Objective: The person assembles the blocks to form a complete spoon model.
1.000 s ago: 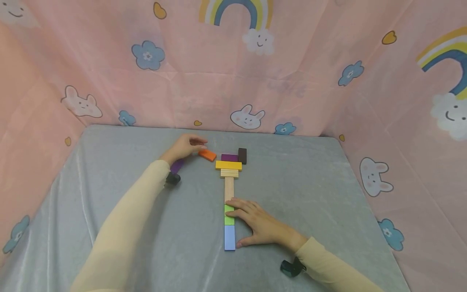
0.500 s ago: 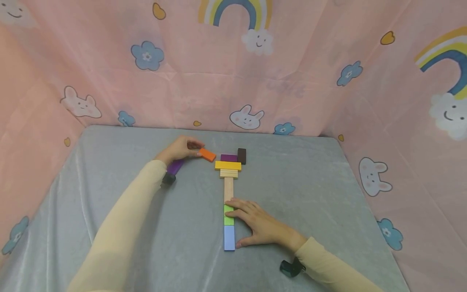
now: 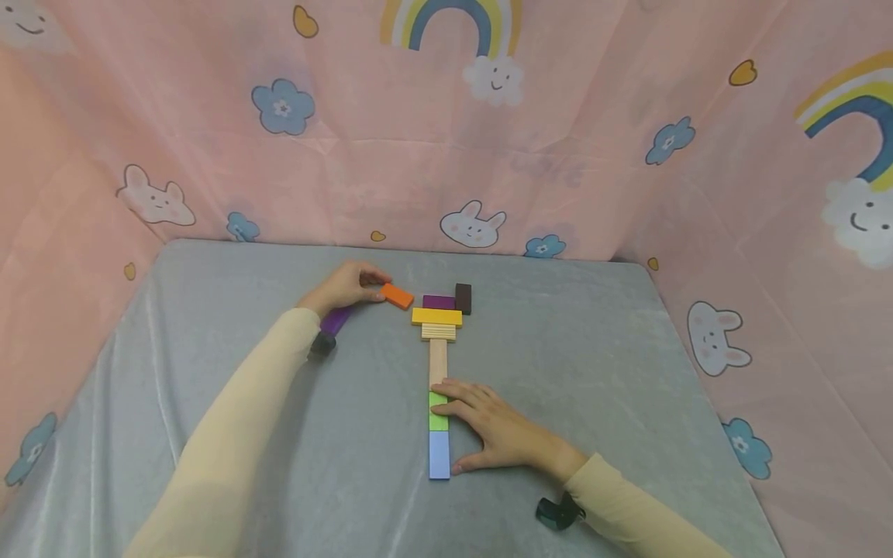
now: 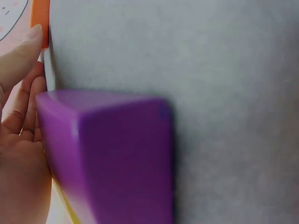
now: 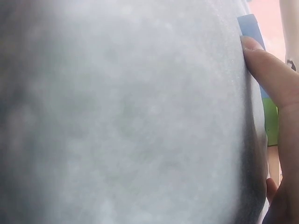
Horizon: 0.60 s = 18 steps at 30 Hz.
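In the head view my left hand [image 3: 351,283] is at the far left of the block layout, its thumb tip touching the left end of an orange block [image 3: 398,295]. Its other fingers curve loosely behind. The left wrist view shows the thumb against the orange block [image 4: 40,21]. Under that wrist lies a purple block [image 4: 126,154]. My right hand [image 3: 498,426] rests beside the column, fingertips over the green block [image 3: 438,421] and thumb tip at the side of the blue block [image 3: 439,456]. The right wrist view shows that thumb against the blue block [image 5: 250,28].
Above the green block lie a plain wooden block [image 3: 438,360], a stack of thin wooden strips [image 3: 438,332] and a yellow block [image 3: 436,316]. Beyond them are a dark purple block [image 3: 438,301] and a black block [image 3: 463,298]. Grey cloth [image 3: 593,372] covers the table before a pink curtain.
My left hand has drawn back slightly to the left, uncovering more of the orange block's left end. The right hand and the column of blocks have stayed put.
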Tool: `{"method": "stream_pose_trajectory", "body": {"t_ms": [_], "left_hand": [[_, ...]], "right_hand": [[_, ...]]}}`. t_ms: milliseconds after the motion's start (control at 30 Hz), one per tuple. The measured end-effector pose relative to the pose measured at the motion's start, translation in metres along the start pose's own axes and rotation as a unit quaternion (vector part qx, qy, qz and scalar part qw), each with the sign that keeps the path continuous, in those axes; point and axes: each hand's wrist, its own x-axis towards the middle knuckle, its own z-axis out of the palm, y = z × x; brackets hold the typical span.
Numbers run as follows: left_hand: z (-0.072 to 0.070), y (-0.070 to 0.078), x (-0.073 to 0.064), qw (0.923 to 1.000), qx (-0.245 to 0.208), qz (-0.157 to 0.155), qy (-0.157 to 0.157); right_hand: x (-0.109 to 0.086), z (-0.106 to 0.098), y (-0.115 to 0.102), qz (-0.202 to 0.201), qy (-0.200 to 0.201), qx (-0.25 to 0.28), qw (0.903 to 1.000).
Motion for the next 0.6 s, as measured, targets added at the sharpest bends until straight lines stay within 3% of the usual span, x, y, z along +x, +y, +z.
{"method": "stream_pose_trajectory", "body": {"t_ms": [600], "left_hand": [[0.0009, 0.0033, 0.0004, 0.9998, 0.018, 0.003, 0.011]], "right_hand": [[0.0012, 0.0019, 0.0006, 0.005, 0.001, -0.002, 1.0000]]}}
